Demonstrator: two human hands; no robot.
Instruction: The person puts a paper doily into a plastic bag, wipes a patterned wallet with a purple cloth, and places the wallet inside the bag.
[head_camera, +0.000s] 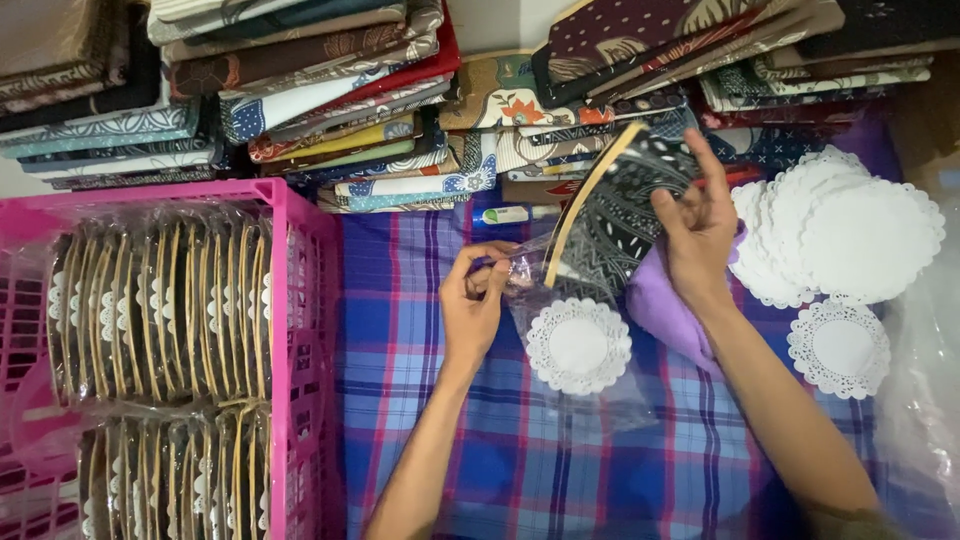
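At my far left stands a pink crate (300, 215), packed with rows of bagged fans (160, 300) standing on edge, each showing a wooden rim and a bit of white lace paper. Behind it, and running right along the back, are stacks of folded patterned cloth (330, 110). A small white tube (505, 214) lies just in front of those stacks, on the blue, purple and pink plaid sheet (420, 330) that covers the surface.

My left hand (472, 300) is closed in a pinch on the open edge of a clear plastic bag (570, 340), fingers curled tight around the film. The bag hangs down over the sheet, and a round white doily (578, 346) sits inside its lower part.

My right hand (695, 225) grips a fan (620, 215) of dark patterned cloth with a pale wooden rib along its left edge; thumb and fingers are wrapped on its right side, index finger pointing up. The fan is tilted, its lower end reaching into the mouth of the bag, between my two hands. A lilac cloth (665, 300) lies under my right wrist.

Further right, a fanned-out pile of doilies (850, 235) rests on the sheet, one single doily (838, 348) just below it. Crumpled clear plastic (925, 400) fills the right edge.
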